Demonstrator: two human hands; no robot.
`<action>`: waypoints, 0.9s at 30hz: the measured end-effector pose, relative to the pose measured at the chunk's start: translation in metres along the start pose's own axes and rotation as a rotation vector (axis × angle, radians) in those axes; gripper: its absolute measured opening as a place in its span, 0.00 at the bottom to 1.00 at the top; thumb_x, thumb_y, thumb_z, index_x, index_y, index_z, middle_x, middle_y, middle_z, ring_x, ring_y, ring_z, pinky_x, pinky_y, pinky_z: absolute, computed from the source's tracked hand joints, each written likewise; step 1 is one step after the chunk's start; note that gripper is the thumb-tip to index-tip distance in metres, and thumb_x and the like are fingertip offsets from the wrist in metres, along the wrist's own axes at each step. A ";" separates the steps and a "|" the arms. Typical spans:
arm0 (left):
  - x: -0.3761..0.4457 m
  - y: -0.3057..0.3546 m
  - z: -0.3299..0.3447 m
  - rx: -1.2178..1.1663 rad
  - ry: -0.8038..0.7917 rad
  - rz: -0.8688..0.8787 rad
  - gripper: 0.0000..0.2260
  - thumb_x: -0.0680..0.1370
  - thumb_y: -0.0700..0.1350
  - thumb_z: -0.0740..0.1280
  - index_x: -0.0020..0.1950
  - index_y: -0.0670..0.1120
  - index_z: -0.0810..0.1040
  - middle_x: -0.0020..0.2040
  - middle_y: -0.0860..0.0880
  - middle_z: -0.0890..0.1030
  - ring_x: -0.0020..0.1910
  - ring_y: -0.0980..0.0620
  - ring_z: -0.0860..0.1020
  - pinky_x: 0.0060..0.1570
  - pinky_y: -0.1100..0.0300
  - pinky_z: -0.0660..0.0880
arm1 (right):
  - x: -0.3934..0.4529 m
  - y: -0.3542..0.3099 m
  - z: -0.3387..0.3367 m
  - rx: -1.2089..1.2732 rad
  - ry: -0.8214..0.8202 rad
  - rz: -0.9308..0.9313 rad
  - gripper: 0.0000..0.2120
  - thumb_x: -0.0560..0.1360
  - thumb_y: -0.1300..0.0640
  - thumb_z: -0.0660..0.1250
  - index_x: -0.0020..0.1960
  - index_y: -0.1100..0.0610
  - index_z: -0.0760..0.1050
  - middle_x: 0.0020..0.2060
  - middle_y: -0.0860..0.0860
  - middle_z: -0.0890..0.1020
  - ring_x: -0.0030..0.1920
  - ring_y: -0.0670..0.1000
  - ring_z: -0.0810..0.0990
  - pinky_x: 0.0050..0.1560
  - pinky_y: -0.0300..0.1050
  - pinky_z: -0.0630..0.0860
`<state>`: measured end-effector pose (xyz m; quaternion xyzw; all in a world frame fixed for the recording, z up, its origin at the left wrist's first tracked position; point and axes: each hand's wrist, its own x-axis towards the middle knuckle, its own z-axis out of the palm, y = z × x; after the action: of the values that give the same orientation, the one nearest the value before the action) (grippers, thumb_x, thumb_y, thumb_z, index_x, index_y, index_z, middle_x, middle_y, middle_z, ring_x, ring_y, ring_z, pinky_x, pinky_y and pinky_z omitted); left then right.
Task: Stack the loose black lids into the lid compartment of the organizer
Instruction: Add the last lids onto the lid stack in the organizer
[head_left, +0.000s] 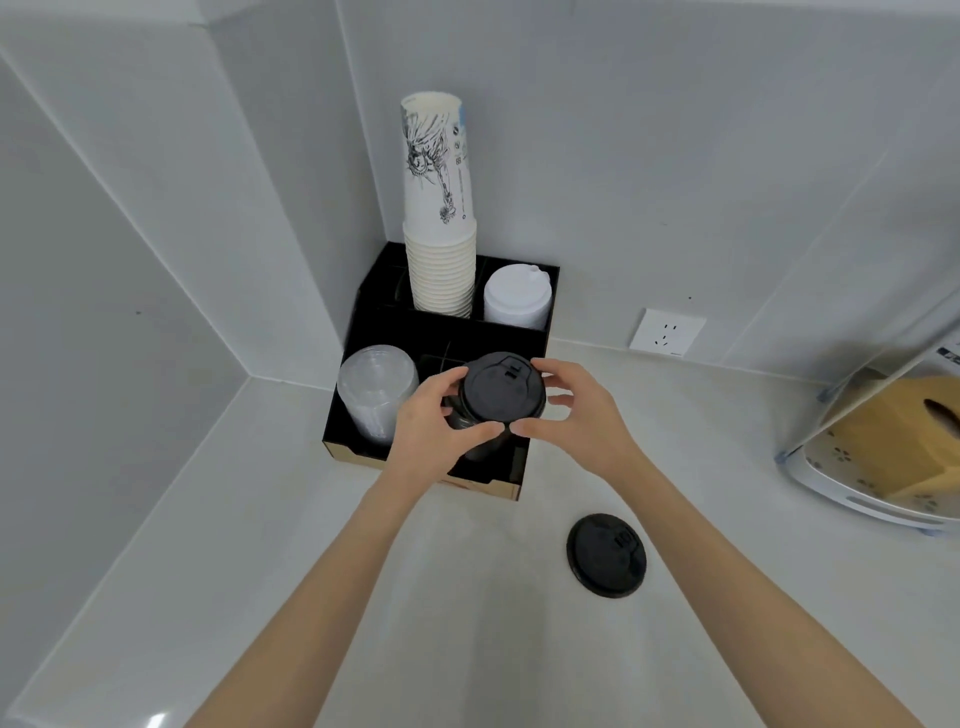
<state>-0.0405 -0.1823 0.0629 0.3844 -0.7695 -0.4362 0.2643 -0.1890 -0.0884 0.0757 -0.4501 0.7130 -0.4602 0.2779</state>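
A black organizer (363, 332) stands in the counter's corner. In its front right compartment rises a stack of black lids (501, 395). My left hand (439, 421) grips the stack's left side, with the thumb under the top lid's rim. My right hand (569, 410) touches the stack's right side, fingers at the top lid's edge and thumb in front. One loose black lid (607, 555) lies flat on the white counter, in front and to the right of the organizer.
The organizer also holds a tall stack of white paper cups (440, 249), white lids (517, 301) and clear lids (376, 395). A wall socket (667, 332) is at the right. A rack with a brown tissue box (904, 436) stands at the far right.
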 end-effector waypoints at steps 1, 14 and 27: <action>0.004 -0.003 -0.002 -0.003 0.006 -0.009 0.29 0.64 0.44 0.76 0.63 0.46 0.70 0.60 0.47 0.77 0.55 0.56 0.73 0.49 0.74 0.70 | 0.005 -0.001 0.003 0.009 0.001 -0.002 0.31 0.63 0.61 0.76 0.63 0.54 0.69 0.57 0.50 0.74 0.56 0.48 0.73 0.56 0.37 0.70; 0.029 -0.036 -0.001 0.058 -0.013 -0.082 0.29 0.65 0.46 0.75 0.63 0.46 0.70 0.61 0.46 0.75 0.58 0.52 0.73 0.57 0.58 0.72 | 0.034 0.016 0.026 -0.046 -0.031 0.060 0.31 0.64 0.60 0.75 0.64 0.57 0.68 0.62 0.54 0.74 0.56 0.47 0.71 0.58 0.41 0.68; 0.024 -0.031 0.005 0.075 -0.039 -0.085 0.33 0.66 0.47 0.74 0.68 0.46 0.64 0.65 0.44 0.71 0.65 0.48 0.69 0.65 0.51 0.68 | 0.030 0.029 0.025 -0.073 -0.051 0.064 0.35 0.67 0.57 0.73 0.69 0.55 0.62 0.66 0.52 0.71 0.61 0.49 0.71 0.56 0.39 0.65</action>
<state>-0.0464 -0.2098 0.0350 0.4179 -0.7734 -0.4251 0.2159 -0.1934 -0.1209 0.0392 -0.4486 0.7360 -0.4132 0.2939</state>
